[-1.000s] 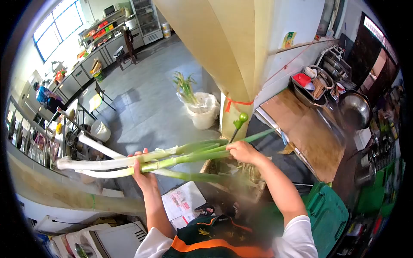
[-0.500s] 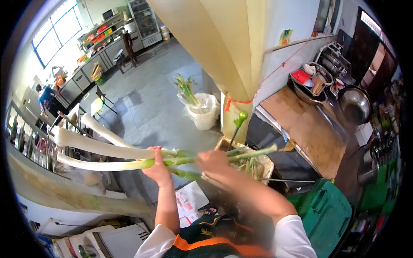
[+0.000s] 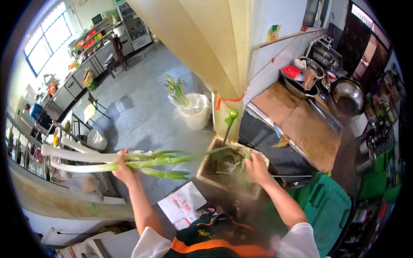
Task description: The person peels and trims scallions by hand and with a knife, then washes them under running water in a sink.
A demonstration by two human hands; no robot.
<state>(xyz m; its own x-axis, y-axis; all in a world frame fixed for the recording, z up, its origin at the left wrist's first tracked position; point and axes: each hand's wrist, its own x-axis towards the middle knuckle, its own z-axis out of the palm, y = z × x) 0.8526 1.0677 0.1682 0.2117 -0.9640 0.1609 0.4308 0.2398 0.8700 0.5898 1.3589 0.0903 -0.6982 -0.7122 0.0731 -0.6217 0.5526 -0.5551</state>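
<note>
Red ribbon (image 3: 230,100) round yellowish pillar (image 3: 211,51); green bin (image 3: 325,210); far box (image 3: 97,19), perhaps microwave.

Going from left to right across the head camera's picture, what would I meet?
Window → yellow-topped chair → the person's left hand, gripping the leeks → white bucket with leafy green stalks → right hand → green bin.

White short sleeves (image 3: 150,244), dark green apron (image 3: 226,234), orange band (image 3: 215,246)
</note>
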